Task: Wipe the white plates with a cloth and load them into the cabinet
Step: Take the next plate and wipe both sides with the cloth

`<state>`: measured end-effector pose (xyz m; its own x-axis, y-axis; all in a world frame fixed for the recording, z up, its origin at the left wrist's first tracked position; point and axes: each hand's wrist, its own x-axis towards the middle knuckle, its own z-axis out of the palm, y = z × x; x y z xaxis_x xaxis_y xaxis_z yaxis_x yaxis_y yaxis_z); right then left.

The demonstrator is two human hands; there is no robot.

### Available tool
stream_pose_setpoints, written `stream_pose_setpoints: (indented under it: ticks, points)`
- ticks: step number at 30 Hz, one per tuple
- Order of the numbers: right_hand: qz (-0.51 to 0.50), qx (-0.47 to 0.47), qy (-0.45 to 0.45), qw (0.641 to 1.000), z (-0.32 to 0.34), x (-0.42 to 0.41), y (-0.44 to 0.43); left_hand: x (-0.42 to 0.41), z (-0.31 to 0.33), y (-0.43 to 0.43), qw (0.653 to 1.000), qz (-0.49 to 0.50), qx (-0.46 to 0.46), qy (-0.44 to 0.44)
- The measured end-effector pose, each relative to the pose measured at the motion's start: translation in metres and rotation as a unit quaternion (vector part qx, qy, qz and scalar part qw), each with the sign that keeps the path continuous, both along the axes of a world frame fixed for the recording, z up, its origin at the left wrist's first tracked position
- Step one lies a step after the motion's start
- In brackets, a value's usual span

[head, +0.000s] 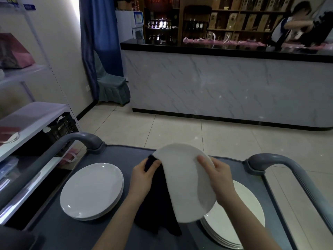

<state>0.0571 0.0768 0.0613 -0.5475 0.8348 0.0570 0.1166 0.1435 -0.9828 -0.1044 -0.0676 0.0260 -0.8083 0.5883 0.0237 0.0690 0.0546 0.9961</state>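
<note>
I hold one white plate [183, 181] tilted up above a grey cart [111, 152]. My right hand [216, 175] grips its right rim, thumb on the face. My left hand [144, 175] clutches a dark cloth [156, 204] against the plate's left edge; the cloth hangs down onto the cart. A stack of white plates [91, 190] lies on the cart's left side. Another stack of white plates [239, 217] sits at the right, partly hidden behind the held plate and my right arm.
The cart has grey handle rails at the left [79, 138] and right [281, 163]. A white shelf unit [32, 116] with a black crate [61, 129] stands at the left. Tiled floor leads to a marble-fronted counter [225, 87], where a person [295, 20] works.
</note>
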Motion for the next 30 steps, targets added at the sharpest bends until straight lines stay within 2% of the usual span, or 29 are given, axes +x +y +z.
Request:
stream_pose_setpoints:
  ticks: [2,5,7,10,13,14,15,18,21,23,24,27,30]
  points:
    - [-0.073,-0.078,0.048,0.993,-0.007,-0.002,-0.007,0.011,-0.01,-0.002,0.996,0.05,0.005,-0.077]
    - [-0.034,-0.061,0.007,0.998,-0.011,0.0,-0.012,0.017,-0.017,-0.008,0.992,0.091,-0.012,-0.091]
    - [0.019,-0.004,-0.04,0.999,-0.004,0.006,-0.003,0.011,-0.014,-0.014,0.995,0.078,-0.021,-0.056]
    - [0.122,0.054,-0.077,0.988,0.018,0.006,0.013,0.002,-0.001,-0.016,0.996,-0.007,-0.051,0.067]
    - [0.254,0.157,-0.204,0.932,0.029,-0.009,0.011,0.006,0.012,-0.007,0.979,-0.118,-0.068,0.153]
    - [0.273,0.194,-0.237,0.912,0.027,-0.012,0.009,0.008,0.013,-0.005,0.976,-0.128,-0.067,0.165]
    - [0.272,0.209,-0.246,0.906,0.024,-0.014,0.009,0.009,0.012,-0.003,0.976,-0.124,-0.064,0.169]
    - [0.205,0.189,-0.176,0.944,0.013,-0.009,0.006,0.006,0.007,-0.005,0.989,-0.064,-0.051,0.125]
    - [0.075,0.063,-0.068,0.993,0.001,-0.003,0.0,0.003,-0.001,-0.01,0.998,0.027,-0.025,0.042]
    - [0.004,-0.021,-0.006,1.0,-0.001,-0.004,-0.006,0.008,-0.009,-0.015,0.998,0.061,-0.013,-0.026]
    - [-0.011,-0.031,0.0,0.999,-0.002,-0.004,-0.007,0.011,-0.013,-0.018,0.997,0.066,-0.011,-0.048]
    - [0.018,0.02,-0.037,0.999,0.001,0.0,-0.003,0.012,-0.016,-0.024,0.998,0.043,-0.017,-0.032]
    - [0.1,0.097,-0.1,0.985,0.008,0.003,0.007,0.006,-0.002,-0.018,0.998,-0.029,-0.023,0.048]
